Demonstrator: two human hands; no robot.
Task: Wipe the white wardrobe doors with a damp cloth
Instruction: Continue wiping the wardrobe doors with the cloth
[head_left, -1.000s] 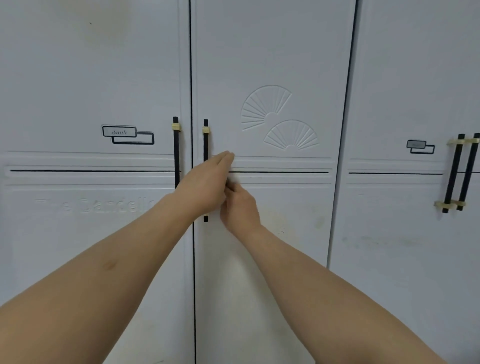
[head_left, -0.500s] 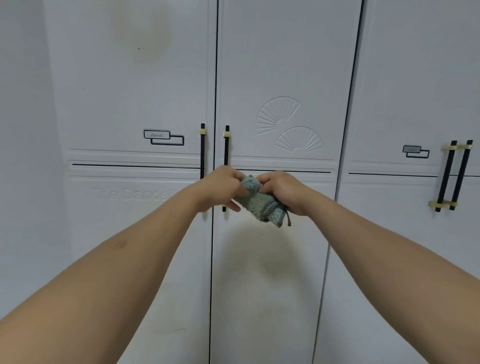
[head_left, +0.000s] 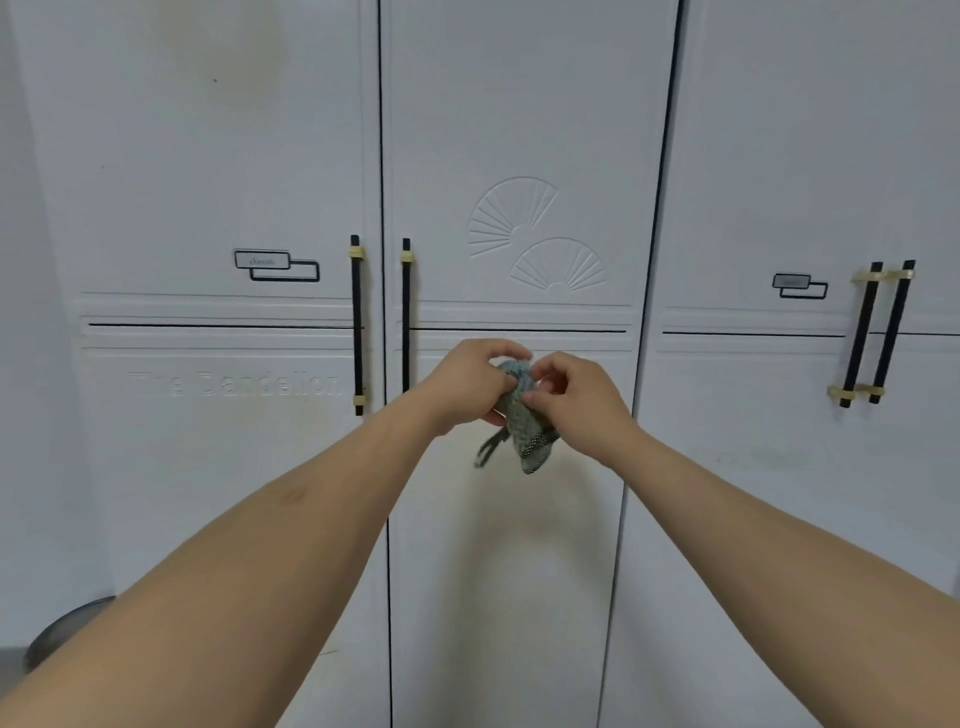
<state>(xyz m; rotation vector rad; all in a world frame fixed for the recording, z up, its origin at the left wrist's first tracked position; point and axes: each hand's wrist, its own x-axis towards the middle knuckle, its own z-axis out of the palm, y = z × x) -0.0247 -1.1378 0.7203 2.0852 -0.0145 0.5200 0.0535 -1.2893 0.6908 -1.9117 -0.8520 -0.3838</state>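
Head view: left hand (head_left: 467, 387) and right hand (head_left: 576, 397), fingers curled, both pinch the bunched cloth (head_left: 522, 410) between them, off the middle door (head_left: 519, 130), just below its fan relief (head_left: 535, 239), right of the handles (head_left: 405, 317).

Head-worn view, facing the wardrobe straight on

One wide-angle camera looks forward and slightly down, close to the wardrobe doors (head_left: 519, 130), with both forearms reaching from the bottom edge toward mid-frame.

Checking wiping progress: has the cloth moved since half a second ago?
Cannot tell; the cloth sits below the fan carving as before, and the camera itself shifted.
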